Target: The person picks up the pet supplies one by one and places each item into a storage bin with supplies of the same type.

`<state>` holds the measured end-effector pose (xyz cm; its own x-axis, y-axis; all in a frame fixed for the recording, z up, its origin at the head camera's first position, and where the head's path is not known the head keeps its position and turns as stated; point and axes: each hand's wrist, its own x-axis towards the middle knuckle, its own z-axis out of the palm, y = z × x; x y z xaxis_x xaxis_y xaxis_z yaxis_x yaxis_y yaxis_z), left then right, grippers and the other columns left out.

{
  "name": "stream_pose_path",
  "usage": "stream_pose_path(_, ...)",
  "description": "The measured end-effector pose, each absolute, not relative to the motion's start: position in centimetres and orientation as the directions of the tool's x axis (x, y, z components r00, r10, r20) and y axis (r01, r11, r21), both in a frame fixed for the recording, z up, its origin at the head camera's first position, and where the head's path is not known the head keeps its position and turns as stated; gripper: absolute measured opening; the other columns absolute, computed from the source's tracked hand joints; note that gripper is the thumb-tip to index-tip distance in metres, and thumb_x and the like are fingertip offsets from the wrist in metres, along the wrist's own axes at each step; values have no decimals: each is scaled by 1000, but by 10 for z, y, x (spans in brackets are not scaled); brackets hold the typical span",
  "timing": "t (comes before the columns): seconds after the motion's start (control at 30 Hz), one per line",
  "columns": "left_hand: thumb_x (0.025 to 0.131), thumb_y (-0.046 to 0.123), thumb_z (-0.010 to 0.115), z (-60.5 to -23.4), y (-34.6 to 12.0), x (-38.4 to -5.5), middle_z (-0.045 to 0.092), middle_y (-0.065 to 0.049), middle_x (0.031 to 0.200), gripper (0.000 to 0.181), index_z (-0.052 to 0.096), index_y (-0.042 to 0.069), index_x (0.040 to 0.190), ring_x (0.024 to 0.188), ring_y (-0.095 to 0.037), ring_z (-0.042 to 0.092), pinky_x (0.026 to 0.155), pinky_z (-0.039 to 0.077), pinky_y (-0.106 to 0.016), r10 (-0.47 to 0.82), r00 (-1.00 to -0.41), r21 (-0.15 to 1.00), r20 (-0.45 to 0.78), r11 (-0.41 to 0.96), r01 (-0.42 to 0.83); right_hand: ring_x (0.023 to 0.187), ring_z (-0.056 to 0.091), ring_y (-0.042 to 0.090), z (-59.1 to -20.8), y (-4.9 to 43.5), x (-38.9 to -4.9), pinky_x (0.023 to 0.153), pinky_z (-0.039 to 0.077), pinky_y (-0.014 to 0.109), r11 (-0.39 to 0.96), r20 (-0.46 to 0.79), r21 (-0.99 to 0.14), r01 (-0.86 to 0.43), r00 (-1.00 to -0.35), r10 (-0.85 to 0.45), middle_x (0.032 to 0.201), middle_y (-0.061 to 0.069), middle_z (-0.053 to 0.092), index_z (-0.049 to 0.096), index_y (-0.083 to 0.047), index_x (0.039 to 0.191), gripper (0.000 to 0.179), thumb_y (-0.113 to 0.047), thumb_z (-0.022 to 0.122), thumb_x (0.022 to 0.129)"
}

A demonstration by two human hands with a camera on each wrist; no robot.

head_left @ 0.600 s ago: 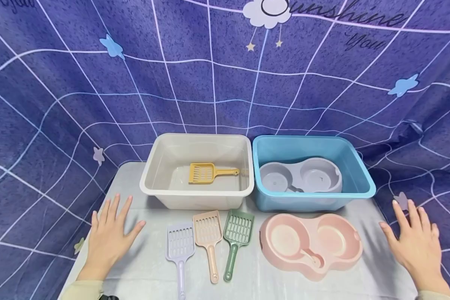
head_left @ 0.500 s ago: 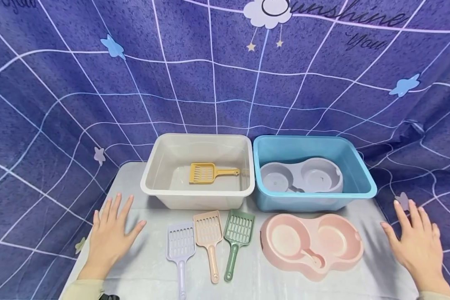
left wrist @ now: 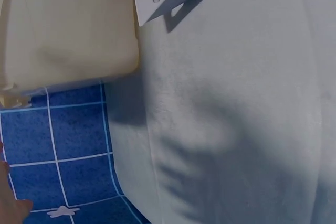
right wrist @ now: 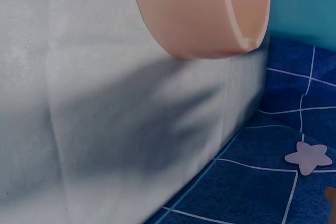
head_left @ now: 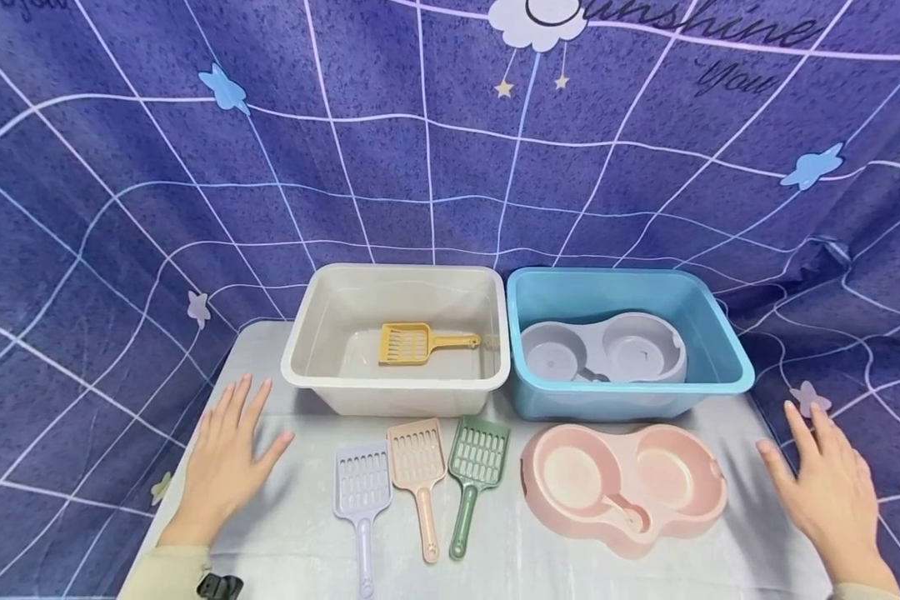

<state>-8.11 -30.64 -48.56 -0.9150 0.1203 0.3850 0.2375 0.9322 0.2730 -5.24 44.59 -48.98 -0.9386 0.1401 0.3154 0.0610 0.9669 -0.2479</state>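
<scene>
My left hand [head_left: 223, 462] is spread over the left side of the table and holds nothing. Nearest to it lies a lilac litter scoop [head_left: 362, 483], with a peach scoop [head_left: 417, 458] and a green scoop [head_left: 478, 454] beside that. On the far right my right hand [head_left: 830, 487] hovers with fingers extended, to the right of a pink double pet bowl [head_left: 626, 487]. A beige litter box [head_left: 397, 400] at the back contains a yellow scoop [head_left: 407, 344]. Next to it, a blue litter box [head_left: 622, 404] contains a grey double bowl [head_left: 637, 350].
Both boxes stand side by side at the back of the white-covered table [head_left: 285, 533]. Behind and around it hangs a blue grid-patterned curtain [head_left: 390, 150]. In the left wrist view the beige box's wall [left wrist: 68, 35] is near; in the right wrist view, the pink bowl's side [right wrist: 178, 14].
The left hand has shifted slightly up in the head view, and a watch shows more at its wrist. The right hand has turned a little. The objects stay where they were.
</scene>
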Motion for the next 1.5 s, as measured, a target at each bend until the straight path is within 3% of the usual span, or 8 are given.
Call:
stream_pose_path(0.13,95,44,61,-484,-307,-85,20,-15,162,74,28,19,157,148,-36,14,118,10,-57,122,-910,312,395,914,258,145,15,44,-490,442,-51,111,14,66,965,326,-258,46,-936,132,161,22,17,23,-15,158,70,-42,52,100)
stream_pose_path(0.37,97,33,62,-485,-307,-89,19,-7,163,69,29,25,157,145,-41,21,99,28,-75,65,-933,443,355,867,229,144,19,45,-495,433,-44,111,16,66,959,340,-279,38,-931,136,158,23,23,25,-14,158,70,-41,54,100)
stream_pose_path(0.53,97,25,63,-484,-310,-93,23,-5,162,66,33,23,156,144,-40,23,101,28,-73,37,-934,544,356,804,239,143,23,45,-502,428,-42,110,19,65,955,358,-294,28,-924,137,158,21,26,27,-14,157,69,-39,55,99)
stream_pose_path(0.9,97,15,62,-485,-309,-109,33,-15,156,63,36,19,155,143,-29,28,117,23,-47,27,-933,684,358,673,281,142,25,44,-503,424,-39,108,21,65,957,353,-287,40,-924,145,158,20,27,25,-18,158,70,-40,56,99)
stream_pose_path(1.07,99,14,60,-485,-305,-114,38,-10,154,61,35,19,155,137,-7,33,106,29,-18,0,-935,715,355,643,272,141,26,44,-502,423,-41,107,22,66,958,364,-285,26,-922,133,157,21,28,25,-17,158,70,-39,56,99)
stream_pose_path(1.17,99,11,60,-487,-302,-117,39,-8,154,59,38,18,153,135,-2,34,102,30,-14,-14,-928,734,373,616,285,140,28,45,-503,422,-41,105,24,66,958,367,-286,20,-921,129,156,21,29,26,-16,158,70,-38,56,99)
stream_pose_path(1.37,98,8,59,-488,-298,-124,41,-12,151,59,37,14,153,136,-15,38,99,31,-14,-15,-928,764,374,572,299,138,30,45,-507,421,-39,102,26,66,956,365,-291,23,-921,134,156,21,31,28,-15,157,69,-38,55,99)
stream_pose_path(1.5,99,8,57,-487,-299,-129,40,-16,151,60,33,11,154,136,-32,38,101,35,-25,-15,-938,792,345,541,283,139,30,43,-508,420,-41,103,26,66,953,378,-301,13,-917,132,156,20,31,28,-15,157,68,-39,55,99)
